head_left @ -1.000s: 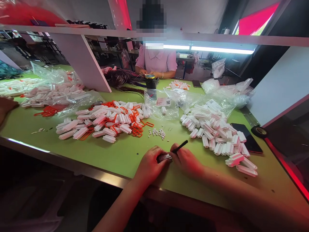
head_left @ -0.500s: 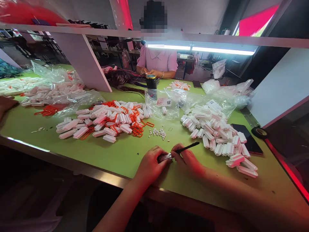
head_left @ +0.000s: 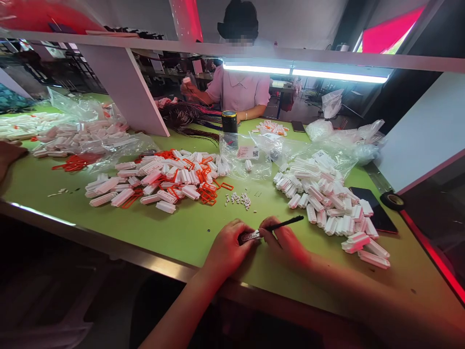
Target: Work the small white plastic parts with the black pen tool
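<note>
Near the front edge of the green table, my left hand [head_left: 228,245] is closed around a white connector housing [head_left: 250,236] with a row of small holes. My right hand [head_left: 285,242] pinches a thin black pen-like tool [head_left: 288,222] whose near end meets the right end of the housing. The tool's other end points up and to the right. What exactly its tip touches is hidden by my fingers. Just beyond my hands lie several tiny white plugs [head_left: 241,199] in a loose group.
Left of centre is a heap of white housings [head_left: 152,179] mixed with orange frames [head_left: 208,194]. Another heap of housings [head_left: 319,194] lies right, beside a dark tablet-like slab [head_left: 378,213] and black tape roll [head_left: 393,200]. A black can [head_left: 229,123] and plastic bags [head_left: 247,157] stand behind. A co-worker [head_left: 241,89] sits opposite.
The co-worker opposite has raised one hand to the left, holding a pale piece. My hands keep their hold on the housing and the tool, and the view has shifted slightly.
</note>
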